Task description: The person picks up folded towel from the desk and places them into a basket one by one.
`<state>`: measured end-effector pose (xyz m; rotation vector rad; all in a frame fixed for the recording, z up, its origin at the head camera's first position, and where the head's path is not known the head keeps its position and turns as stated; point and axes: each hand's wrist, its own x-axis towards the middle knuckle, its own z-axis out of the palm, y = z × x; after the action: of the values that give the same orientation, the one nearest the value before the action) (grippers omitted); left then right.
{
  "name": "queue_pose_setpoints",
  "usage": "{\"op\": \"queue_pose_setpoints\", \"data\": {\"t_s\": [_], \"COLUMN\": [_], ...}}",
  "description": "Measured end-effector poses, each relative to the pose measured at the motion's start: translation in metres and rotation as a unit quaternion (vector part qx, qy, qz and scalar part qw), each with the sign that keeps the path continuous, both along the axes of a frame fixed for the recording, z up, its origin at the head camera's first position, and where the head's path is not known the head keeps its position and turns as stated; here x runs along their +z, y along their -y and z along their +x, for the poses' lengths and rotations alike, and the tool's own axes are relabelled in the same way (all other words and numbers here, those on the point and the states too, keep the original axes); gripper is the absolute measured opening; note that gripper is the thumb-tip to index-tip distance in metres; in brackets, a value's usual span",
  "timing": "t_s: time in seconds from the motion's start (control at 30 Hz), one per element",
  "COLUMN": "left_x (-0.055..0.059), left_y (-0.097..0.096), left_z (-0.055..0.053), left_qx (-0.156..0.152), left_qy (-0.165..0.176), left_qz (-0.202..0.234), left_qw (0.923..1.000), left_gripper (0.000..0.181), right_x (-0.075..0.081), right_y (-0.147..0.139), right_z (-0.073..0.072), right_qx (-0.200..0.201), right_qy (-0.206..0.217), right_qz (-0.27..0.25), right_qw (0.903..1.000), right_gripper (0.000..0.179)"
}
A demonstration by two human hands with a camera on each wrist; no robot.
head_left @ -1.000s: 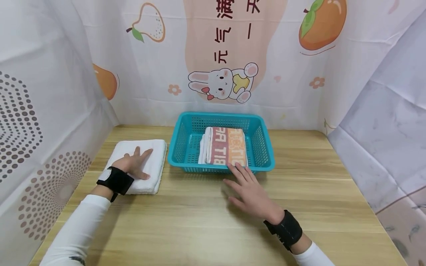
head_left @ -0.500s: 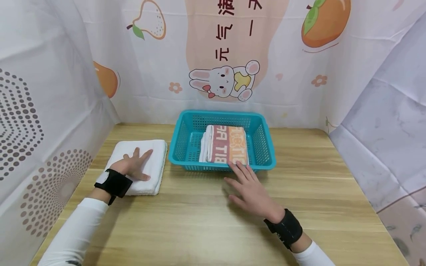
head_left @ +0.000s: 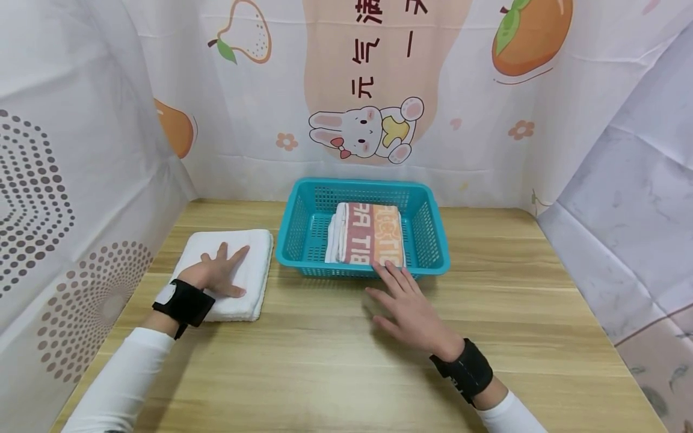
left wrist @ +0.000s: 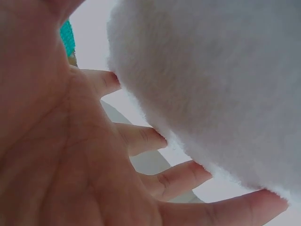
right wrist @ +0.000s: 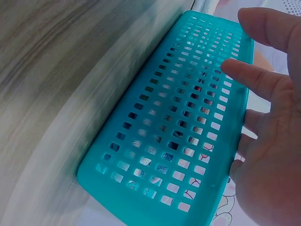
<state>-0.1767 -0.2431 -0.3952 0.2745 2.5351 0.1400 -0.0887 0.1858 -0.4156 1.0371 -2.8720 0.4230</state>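
A folded white towel (head_left: pixel 254 264) lies at the left of the table. My left hand (head_left: pixel 216 273) rests on it with fingers spread; in the left wrist view its fingertips (left wrist: pixel 202 172) touch the fluffy cloth (left wrist: pixel 211 84). At the back middle stands a turquoise plastic basket (head_left: pixel 295 240) with perforated walls. Inside it lies a folded towel with a red and orange pattern (head_left: pixel 373 234), over white layers. My right hand (head_left: pixel 411 313) reaches the basket's front rim with fairly straight fingers. The right wrist view shows its fingers along the rim and outer wall (right wrist: pixel 160 117).
The wooden table (head_left: pixel 325 373) extends in front of the basket and to its right. A white printed curtain (head_left: pixel 243 120) hangs behind, and more cloth drapes at both sides.
The view has tilted down a little. My left hand and the white towel have shifted slightly toward me relative to the basket. The right hand has kept its place at the rim.
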Motion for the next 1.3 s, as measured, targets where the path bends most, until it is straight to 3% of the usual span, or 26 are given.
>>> {"op": "queue_pose_setpoints", "data": {"t_s": [0.47, 1.3], "left_x": [0.002, 0.0], "left_y": [-0.002, -0.004], "left_z": [0.01, 0.033], "left_qx": [0.011, 0.002], "left_qy": [0.011, -0.001], "left_qz": [0.011, 0.024], "left_qw": [0.9998, 0.9997], "left_gripper": [0.105, 0.105], "right_x": [0.006, 0.005], "right_y": [0.0, 0.001], "right_z": [0.0, 0.003], "right_qx": [-0.001, -0.001], "right_qy": [0.025, 0.018], "right_qz": [-0.05, -0.034], "right_qw": [0.9984, 0.9993], "right_gripper": [0.044, 0.042]}}
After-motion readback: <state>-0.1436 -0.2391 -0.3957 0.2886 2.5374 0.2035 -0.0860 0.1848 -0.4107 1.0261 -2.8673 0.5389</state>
